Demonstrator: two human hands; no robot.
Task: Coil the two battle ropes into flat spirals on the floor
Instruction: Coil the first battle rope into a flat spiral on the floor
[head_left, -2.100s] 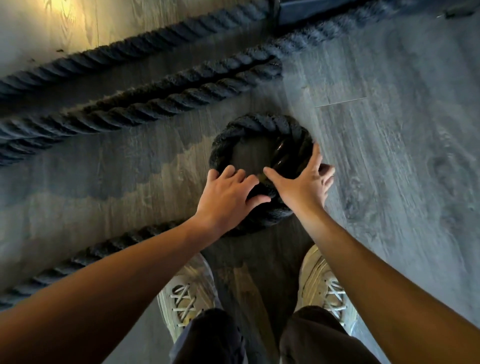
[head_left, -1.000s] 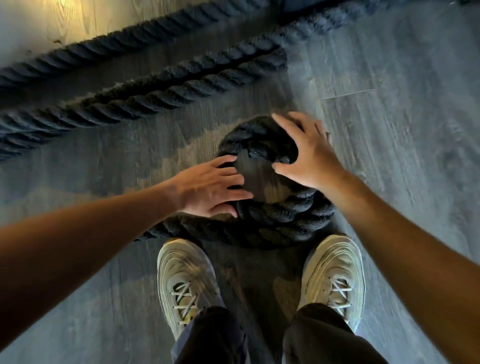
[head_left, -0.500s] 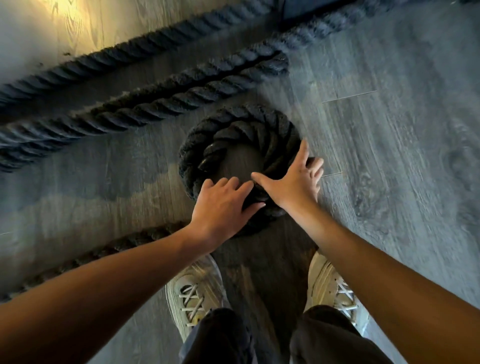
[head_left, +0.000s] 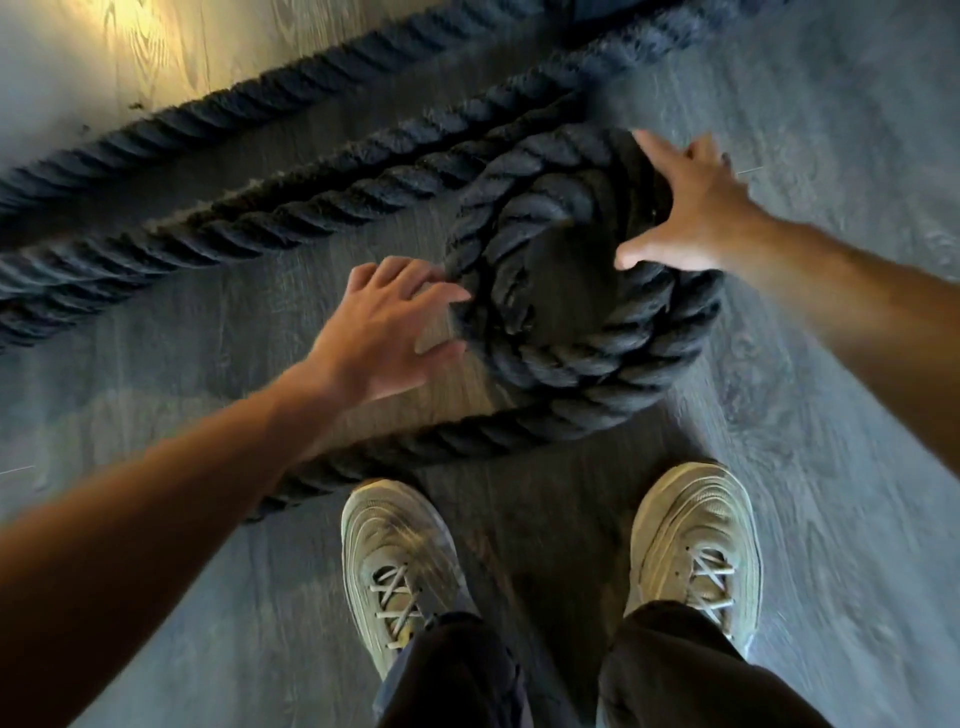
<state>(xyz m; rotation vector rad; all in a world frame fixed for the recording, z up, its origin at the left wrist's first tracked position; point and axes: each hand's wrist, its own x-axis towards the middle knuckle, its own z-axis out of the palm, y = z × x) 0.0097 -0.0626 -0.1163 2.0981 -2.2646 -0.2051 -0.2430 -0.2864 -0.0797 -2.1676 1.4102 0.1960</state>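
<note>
Across the upper left of the frame: straight lengths of battle rope (head_left: 249, 228) on the floor (head_left: 831, 389), uncoiled. Left of centre: left hand (head_left: 379, 332), fingers spread, holding nothing, fingertips at the coil's edge. Centre: started spiral (head_left: 582, 364), roughly two turns, tail trailing lower left. Upper right: right hand (head_left: 696, 218), splayed flat on the coil. Most coiling remains

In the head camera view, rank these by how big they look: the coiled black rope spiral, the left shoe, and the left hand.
1. Coiled black rope spiral, clearly largest.
2. Pale laced left shoe.
3. Bare left hand.
Shoe and hand look close, so their order is unsure.
</note>
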